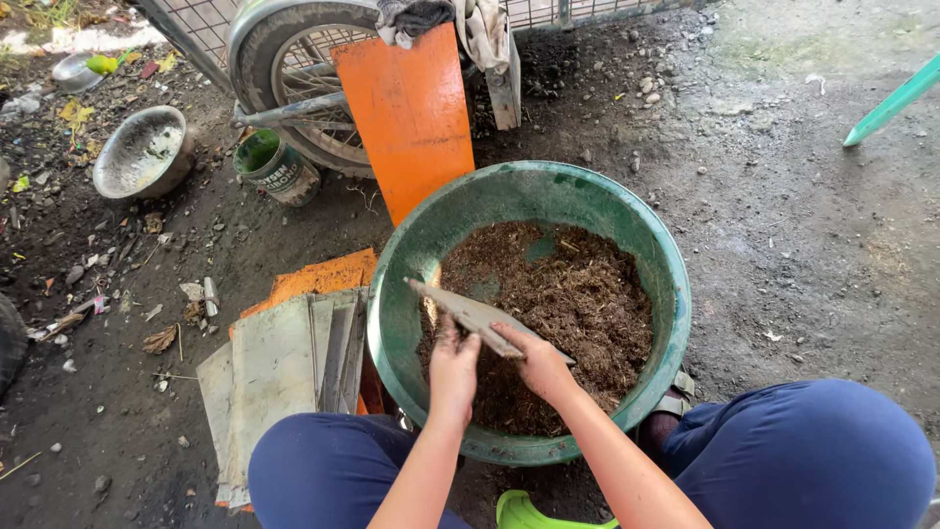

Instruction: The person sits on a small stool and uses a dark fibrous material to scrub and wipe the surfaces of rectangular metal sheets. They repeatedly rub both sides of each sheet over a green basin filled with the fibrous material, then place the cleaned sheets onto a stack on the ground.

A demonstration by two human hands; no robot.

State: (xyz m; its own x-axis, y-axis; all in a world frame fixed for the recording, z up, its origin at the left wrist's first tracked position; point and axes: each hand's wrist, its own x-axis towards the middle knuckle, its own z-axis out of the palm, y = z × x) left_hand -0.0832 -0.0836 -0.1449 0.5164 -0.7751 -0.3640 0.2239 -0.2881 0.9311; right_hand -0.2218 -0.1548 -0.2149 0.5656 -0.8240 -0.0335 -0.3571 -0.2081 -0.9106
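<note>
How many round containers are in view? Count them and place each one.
3. A large green basin of brown soil mix sits under both hands; a metal bowl lies upper left; a small green can stands beside the wheel. Others may be hidden.

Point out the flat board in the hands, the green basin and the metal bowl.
flat board (pixel 468 312): head view, middle of its grey face above the soil.
green basin (pixel 548 182): head view, far rim.
metal bowl (pixel 117 182): head view, near outer wall.
</note>
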